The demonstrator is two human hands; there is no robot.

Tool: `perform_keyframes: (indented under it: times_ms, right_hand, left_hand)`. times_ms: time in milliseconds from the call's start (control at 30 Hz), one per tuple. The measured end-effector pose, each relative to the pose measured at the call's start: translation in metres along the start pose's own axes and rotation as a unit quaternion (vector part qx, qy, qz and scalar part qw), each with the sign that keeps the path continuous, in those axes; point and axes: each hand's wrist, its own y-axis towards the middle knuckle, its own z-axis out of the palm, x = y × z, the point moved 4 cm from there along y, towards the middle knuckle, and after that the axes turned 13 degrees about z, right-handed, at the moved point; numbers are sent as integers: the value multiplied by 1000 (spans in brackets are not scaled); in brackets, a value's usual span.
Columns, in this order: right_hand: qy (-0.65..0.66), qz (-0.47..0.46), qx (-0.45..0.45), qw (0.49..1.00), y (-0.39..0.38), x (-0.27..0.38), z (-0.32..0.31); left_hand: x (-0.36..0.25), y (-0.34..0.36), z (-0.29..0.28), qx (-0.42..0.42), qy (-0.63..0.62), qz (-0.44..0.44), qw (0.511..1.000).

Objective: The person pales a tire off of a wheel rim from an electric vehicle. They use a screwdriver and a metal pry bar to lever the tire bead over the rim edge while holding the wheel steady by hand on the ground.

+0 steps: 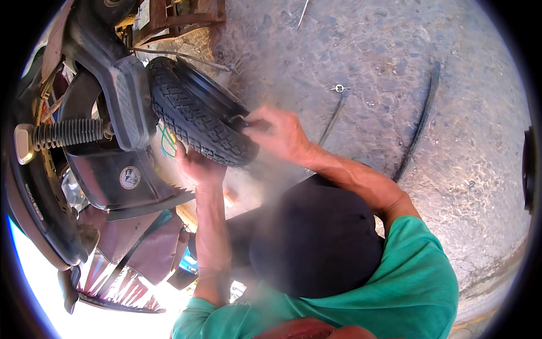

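Observation:
A black scooter-type wheel stands tilted in front of me, with a chunky-treaded tyre [195, 121] and a dark rim [212, 87]. My left hand [200, 166] holds the tyre's lower near edge, thumb up along the tread and the other fingers partly hidden beneath it. At the wheel's right side, my right hand [279, 133] has its fingertips pinched together against the rim. Whatever lies between those fingers is too small to make out. Dark cloth over my knee [316, 237] rises just below the hands.
Left of the wheel stands a motorbike, with a black arm cover [132, 101], a coil spring [68, 133] and a mudflap [124, 181]. On the concrete floor lie a metal tool with a round head [339, 89] and a long black strip [423, 118]. A wooden frame [186, 20] stands behind.

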Motion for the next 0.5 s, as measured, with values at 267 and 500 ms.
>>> perform_keyframes:
  times_ms: [267, 500]
  right_hand:
    - [30, 24, 21, 999, 10, 2, 4]
    - [-63, -53, 45, 996, 12, 7, 0]
  left_hand:
    - [0, 2, -3, -2, -18, -1, 1000]
    - [0, 2, -3, 20, -6, 3, 1000]
